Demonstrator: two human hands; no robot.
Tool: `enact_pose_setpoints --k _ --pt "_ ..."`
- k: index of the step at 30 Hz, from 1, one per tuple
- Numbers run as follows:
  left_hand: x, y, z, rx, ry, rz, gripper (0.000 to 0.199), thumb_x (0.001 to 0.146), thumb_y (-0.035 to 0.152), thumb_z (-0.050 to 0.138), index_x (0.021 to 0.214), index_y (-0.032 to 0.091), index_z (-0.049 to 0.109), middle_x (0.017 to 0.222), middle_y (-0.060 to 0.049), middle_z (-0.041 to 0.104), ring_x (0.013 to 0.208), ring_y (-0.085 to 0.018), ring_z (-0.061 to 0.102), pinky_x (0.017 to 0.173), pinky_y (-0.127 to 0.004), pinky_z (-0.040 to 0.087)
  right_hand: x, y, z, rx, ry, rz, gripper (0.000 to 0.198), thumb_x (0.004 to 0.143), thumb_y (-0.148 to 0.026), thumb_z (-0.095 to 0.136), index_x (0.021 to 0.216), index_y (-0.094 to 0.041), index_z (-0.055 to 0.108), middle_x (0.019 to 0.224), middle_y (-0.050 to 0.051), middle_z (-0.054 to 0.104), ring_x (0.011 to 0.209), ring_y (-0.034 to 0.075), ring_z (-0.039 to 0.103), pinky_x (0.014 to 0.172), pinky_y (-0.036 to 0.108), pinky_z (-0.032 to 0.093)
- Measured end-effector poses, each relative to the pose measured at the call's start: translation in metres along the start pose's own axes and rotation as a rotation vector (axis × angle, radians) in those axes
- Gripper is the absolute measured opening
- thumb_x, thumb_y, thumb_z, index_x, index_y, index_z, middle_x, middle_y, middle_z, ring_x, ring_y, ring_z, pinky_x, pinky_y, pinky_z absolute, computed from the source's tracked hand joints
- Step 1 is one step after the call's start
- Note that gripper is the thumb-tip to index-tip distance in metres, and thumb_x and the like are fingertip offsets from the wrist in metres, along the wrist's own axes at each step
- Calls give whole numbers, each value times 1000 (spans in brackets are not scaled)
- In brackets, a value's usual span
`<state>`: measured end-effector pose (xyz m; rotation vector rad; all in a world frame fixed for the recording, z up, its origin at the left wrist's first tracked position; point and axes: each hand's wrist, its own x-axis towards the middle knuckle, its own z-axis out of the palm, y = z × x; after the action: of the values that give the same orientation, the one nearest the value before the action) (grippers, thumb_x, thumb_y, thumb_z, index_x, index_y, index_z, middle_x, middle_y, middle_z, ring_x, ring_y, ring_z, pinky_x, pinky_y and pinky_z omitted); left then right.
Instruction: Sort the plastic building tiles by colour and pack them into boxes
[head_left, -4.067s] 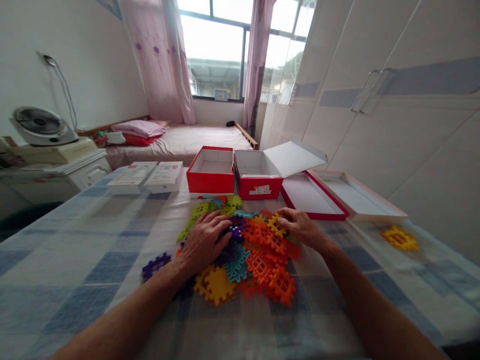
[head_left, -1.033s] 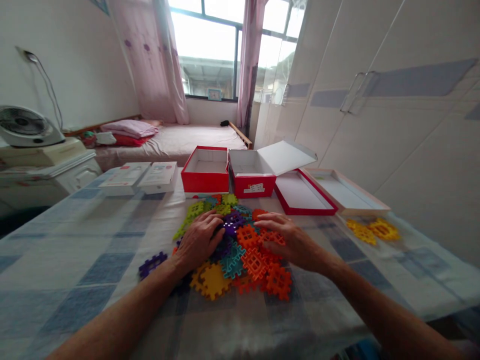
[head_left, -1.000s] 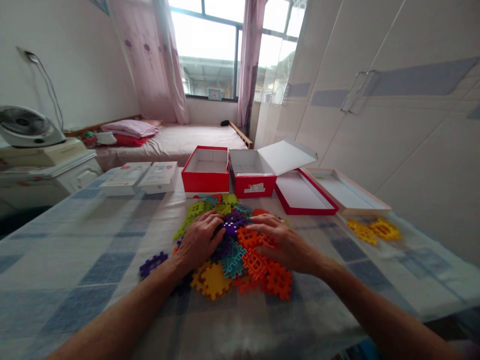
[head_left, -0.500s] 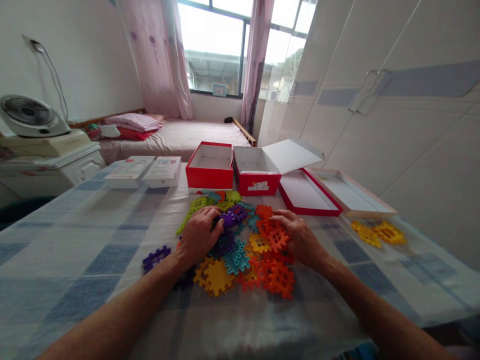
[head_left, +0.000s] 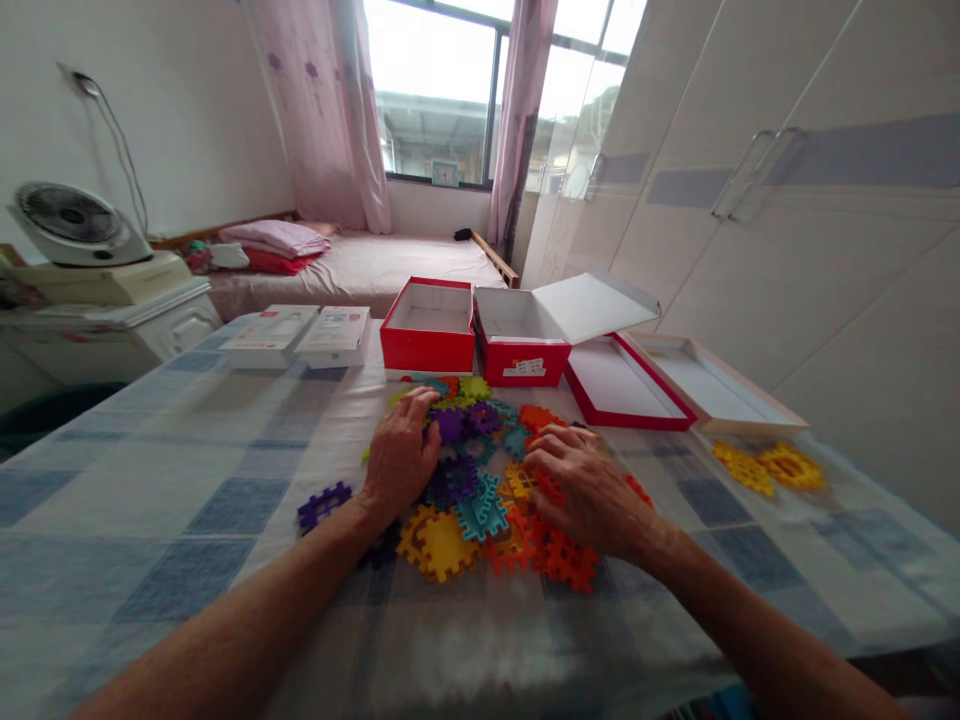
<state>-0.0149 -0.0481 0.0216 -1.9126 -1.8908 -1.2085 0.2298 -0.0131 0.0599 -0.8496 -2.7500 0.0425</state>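
A pile of flat plastic building tiles with notched edges lies in front of me. My left hand (head_left: 401,450) rests at the pile's left side, fingers stretched forward and thumb apart, touching the purple tiles (head_left: 454,480). Over the orange tiles (head_left: 566,555) lies my right hand (head_left: 585,485), its fingers loosely bent and apart; it covers part of them. Between the hands are a turquoise tile (head_left: 481,508) and yellow tiles (head_left: 442,545). Green tiles (head_left: 474,388) show at the far edge. One purple tile (head_left: 324,505) sits left of my left wrist.
Behind the pile stand an open red box (head_left: 427,350) and a red box with its lid raised (head_left: 525,365). A red-rimmed tray (head_left: 637,415) and a pale tray (head_left: 720,395) lie to the right, near yellow tiles (head_left: 791,467). White boxes (head_left: 334,335) are at the left.
My right hand has moved from the pile's right edge inward over the orange tiles, its back now facing up. The left hand has shifted only slightly. The view has turned a little.
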Motion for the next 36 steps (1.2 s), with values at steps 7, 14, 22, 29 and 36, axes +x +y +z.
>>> enact_pose_setpoints --k 7,14,22,29,36 --pt "-3 21 -15 -166 -373 621 32 86 30 52 117 29 59 125 -1 60 129 -22 40 112 -44 23 8 -5 13 -64 -54 -49 32 78 -21 56 110 -22 59 115 8 60 121 26 40 102 47 25" --pt "-2 20 -14 -99 -485 630 20 81 37 57 93 24 66 118 -2 64 127 -24 42 113 -46 14 20 9 20 11 155 -5 20 89 -17 41 91 -18 61 109 8 62 116 22 47 101 42 30" --pt "3 5 -8 100 -240 338 19 85 18 47 86 21 66 107 -5 68 120 -25 49 108 -52 23 14 -9 -3 249 -39 2 13 77 -14 52 88 -17 56 94 6 60 96 19 54 86 33 40" --pt "2 11 -12 -69 -255 415 18 85 23 50 92 24 66 104 -3 69 116 -21 52 108 -47 26 18 -13 1 188 -157 93 6 79 -16 52 75 -19 49 79 3 59 76 15 53 70 26 38" --pt "-5 29 -17 -295 -537 659 42 67 55 68 93 22 64 97 -5 68 101 -21 58 108 -43 26 14 4 4 193 -26 255 7 82 -15 44 86 -20 48 79 2 59 73 14 53 65 24 34"
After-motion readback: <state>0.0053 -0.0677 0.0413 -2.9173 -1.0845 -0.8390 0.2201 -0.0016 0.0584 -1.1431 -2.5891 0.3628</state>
